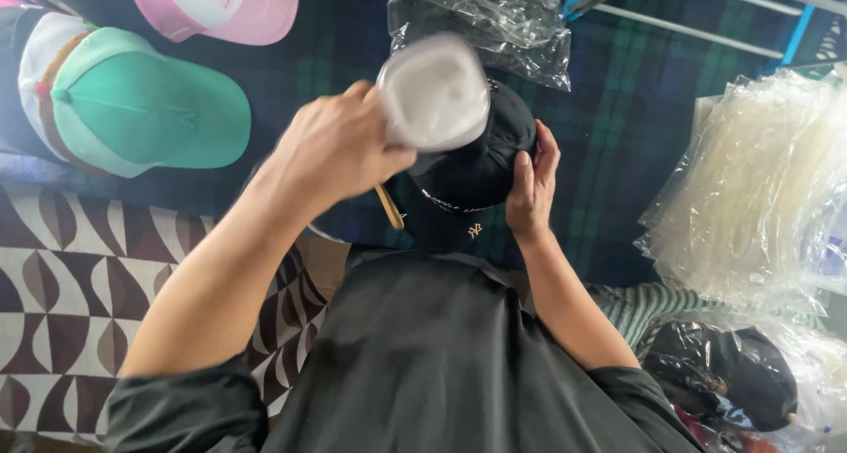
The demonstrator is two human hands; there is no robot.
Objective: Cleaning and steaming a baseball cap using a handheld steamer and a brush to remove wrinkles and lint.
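My left hand (340, 144) is raised and grips a white, rounded plastic insert (434, 91), blurred by motion, just above a black cap (481, 166). My right hand (532, 186) holds the black cap by its right side, fingers curled against the crown. The cap sits in front of my chest over a dark plaid cloth (609, 127). A tan strip (389, 208) pokes out beneath my left hand.
A green cap (146, 109) and a pink-and-white cap (221, 7) lie at the upper left. Clear plastic bags (481, 21) lie at top centre, a stack of them (759, 188) at right. Bagged black caps (732, 374) rest at lower right. A patterned rug (62, 277) is at left.
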